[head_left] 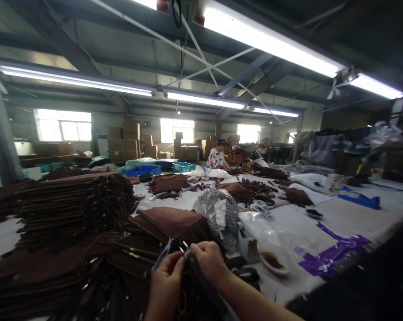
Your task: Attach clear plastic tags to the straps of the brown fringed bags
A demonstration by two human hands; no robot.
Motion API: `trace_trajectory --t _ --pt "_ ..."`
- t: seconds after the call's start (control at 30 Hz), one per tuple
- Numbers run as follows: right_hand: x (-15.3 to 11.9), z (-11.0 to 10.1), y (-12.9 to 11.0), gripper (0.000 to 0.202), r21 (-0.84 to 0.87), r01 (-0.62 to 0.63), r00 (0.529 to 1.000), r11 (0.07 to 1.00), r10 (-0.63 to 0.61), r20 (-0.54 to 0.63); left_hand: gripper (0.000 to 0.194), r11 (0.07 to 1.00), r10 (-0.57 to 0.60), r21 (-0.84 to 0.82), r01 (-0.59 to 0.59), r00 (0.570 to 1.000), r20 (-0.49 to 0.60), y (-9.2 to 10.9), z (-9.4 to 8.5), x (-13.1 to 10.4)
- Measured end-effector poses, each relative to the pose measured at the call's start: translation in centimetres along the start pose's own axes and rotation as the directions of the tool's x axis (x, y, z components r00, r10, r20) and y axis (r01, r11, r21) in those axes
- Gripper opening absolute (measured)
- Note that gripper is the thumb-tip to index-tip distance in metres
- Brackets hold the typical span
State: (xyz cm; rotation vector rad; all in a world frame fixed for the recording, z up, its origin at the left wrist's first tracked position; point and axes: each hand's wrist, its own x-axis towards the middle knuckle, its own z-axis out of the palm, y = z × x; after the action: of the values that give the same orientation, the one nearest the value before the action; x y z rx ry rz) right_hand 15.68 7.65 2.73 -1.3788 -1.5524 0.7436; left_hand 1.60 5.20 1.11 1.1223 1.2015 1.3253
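My left hand [167, 278] is closed, its thumb and forefinger pinched at the lower end of a small shiny metal clasp [184, 245]. My right hand [210, 262] is closed beside it, pinching a dark strap [200, 278] that hangs below the fingers. Thin translucent plastic [161, 257] shows just left of the clasp. Directly beyond both hands lies a brown bag [176, 221] with a gold-coloured zip along its edge. More brown bags [54, 263] are heaped under and left of my hands. The fingertips partly hide the clasp and the strap's end.
A tall stack of brown bags [77, 207] stands at left. Right of my hands are a grey speckled bundle [217, 214], clear plastic bags [268, 229], a round dish with brown contents [274, 263] and a purple package [335, 254]. Two people [217, 157] sit across the table.
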Motion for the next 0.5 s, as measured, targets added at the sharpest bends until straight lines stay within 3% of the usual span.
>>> trace_trajectory --t 0.2,0.37,0.5 --pt "0.9 0.4 -0.6 0.033 0.01 0.118 0.993 0.993 -0.118 -0.021 0.053 0.999 0.039 -0.025 -0.04 0.997 -0.061 -0.1 -0.4 0.9" --pt "1.4 0.8 -1.1 0.031 -0.017 0.147 0.989 0.989 -0.148 -0.023 0.064 0.989 -0.1 -0.108 0.099 0.995 -0.004 0.5 0.6 2.0" --pt "1.0 0.8 -1.2 0.028 -0.036 0.135 0.99 0.99 -0.136 -0.029 0.057 0.958 -0.183 -0.218 0.188 0.982 0.041 1.1 0.6 1.7"
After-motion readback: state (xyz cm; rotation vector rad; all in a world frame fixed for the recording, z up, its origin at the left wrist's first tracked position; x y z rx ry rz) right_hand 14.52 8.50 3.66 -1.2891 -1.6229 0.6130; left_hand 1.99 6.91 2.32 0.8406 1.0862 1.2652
